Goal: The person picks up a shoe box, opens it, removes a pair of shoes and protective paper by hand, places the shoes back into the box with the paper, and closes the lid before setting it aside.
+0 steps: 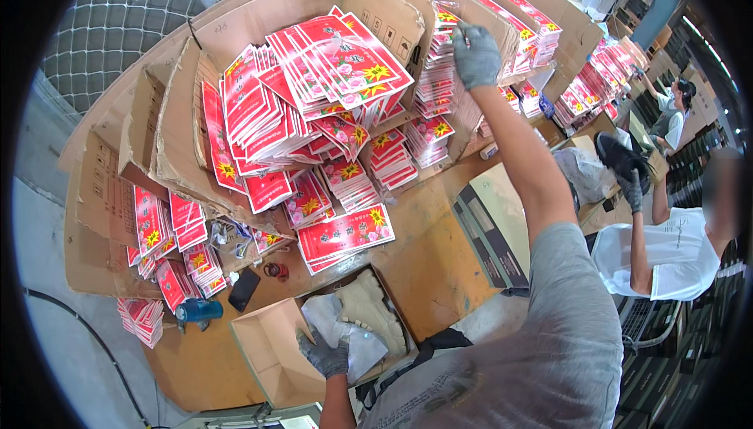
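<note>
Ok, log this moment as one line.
left hand: at open shoebox | right hand: at red packet stack | in shoebox: beige shoe, white wrapping

Your gloved right hand [477,56] is raised at a stack of red printed packets [436,88]. Your gloved left hand [324,354], fingers spread, is at the open shoebox [271,347], beside white wrapping paper [367,353] and a beige shoe [372,311]. A dark phone [244,289] lies near a blue bottle [198,310].
</note>
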Tool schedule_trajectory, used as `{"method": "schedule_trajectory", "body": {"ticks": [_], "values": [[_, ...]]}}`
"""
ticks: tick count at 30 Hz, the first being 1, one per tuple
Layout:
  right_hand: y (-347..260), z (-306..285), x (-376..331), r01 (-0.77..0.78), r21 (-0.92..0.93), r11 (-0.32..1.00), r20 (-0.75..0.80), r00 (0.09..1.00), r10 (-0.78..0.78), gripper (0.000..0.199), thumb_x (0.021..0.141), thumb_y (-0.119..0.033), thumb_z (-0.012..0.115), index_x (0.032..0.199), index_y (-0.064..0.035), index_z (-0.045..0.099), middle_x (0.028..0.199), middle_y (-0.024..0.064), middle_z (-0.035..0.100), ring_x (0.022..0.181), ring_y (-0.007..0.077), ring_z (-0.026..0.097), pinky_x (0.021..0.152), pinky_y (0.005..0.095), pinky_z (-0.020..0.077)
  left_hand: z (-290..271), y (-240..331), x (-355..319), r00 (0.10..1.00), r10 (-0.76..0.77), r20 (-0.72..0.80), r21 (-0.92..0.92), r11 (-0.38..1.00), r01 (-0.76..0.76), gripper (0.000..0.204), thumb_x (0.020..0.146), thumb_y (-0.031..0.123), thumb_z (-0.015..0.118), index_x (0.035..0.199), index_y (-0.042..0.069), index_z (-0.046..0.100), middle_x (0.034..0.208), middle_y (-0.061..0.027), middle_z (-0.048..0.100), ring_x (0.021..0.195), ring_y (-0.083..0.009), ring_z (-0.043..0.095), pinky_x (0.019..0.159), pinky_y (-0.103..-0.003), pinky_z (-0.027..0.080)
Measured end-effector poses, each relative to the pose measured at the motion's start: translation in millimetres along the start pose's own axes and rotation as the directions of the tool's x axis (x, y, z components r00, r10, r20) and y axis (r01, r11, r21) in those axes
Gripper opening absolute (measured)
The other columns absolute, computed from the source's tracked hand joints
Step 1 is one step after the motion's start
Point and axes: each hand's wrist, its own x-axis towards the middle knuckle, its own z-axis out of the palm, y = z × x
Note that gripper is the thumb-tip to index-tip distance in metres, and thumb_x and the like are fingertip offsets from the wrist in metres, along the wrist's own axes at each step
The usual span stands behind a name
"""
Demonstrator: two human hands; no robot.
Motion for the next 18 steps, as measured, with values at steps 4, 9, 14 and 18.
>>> {"method": "schedule_trajectory", "body": {"ticks": [4,9,14,18], "values": [[18.1,26.8,50.0,0.051,-0.016,0.999,0.395,0.918,-0.040,0.025,0.094,-0.025,0.062,0.114,-0.0128,0.072,0.108,0.0176,0.068,0.100,0.0365,0.066,0.088,0.0476,0.0529,6.1,-4.5,0.5,1.000,-0.004,-0.020,0.005,1.000,0.004,0.118,0.066,0.053,0.084,0.159,0.010,0.026,0.162,-0.0272,0.019,0.150,-0.0436,0.019,0.124,-0.049,0.017],[26.1,35.9,67.8,0.406,-0.194,0.893,0.537,0.806,-0.250,0.021,0.087,-0.014,0.059,0.104,-0.0095,0.071,0.107,0.0176,0.069,0.103,0.0341,0.066,0.089,0.0469,0.0532,6.4,-5.5,1.6,0.999,0.007,-0.048,-0.080,0.997,-0.011,0.115,0.066,0.054,0.083,0.157,0.009,0.030,0.163,-0.0260,0.018,0.151,-0.0430,0.017,0.124,-0.050,0.015],[26.3,11.9,35.5,0.212,-0.175,0.961,0.246,0.955,-0.166,0.017,0.088,-0.014,0.057,0.100,-0.0040,0.065,0.106,0.0196,0.066,0.100,0.0371,0.063,0.091,0.0484,0.0507,6.0,-7.4,0.9,1.000,-0.019,-0.020,-0.051,0.999,0.018,0.113,0.066,0.055,0.083,0.156,0.009,0.032,0.163,-0.0266,0.017,0.151,-0.0432,0.016,0.124,-0.050,0.014],[49.4,-27.9,-2.5,0.296,-0.041,0.954,-0.117,0.947,-0.299,0.019,0.094,-0.019,0.052,0.100,-0.0035,0.061,0.105,0.0197,0.063,0.100,0.0371,0.060,0.091,0.0500,0.0480,5.0,-1.5,5.4,1.000,-0.019,-0.015,-0.061,0.998,0.018,0.113,0.066,0.055,0.083,0.156,0.009,0.033,0.163,-0.0273,0.018,0.151,-0.0437,0.016,0.124,-0.051,0.013]]}}
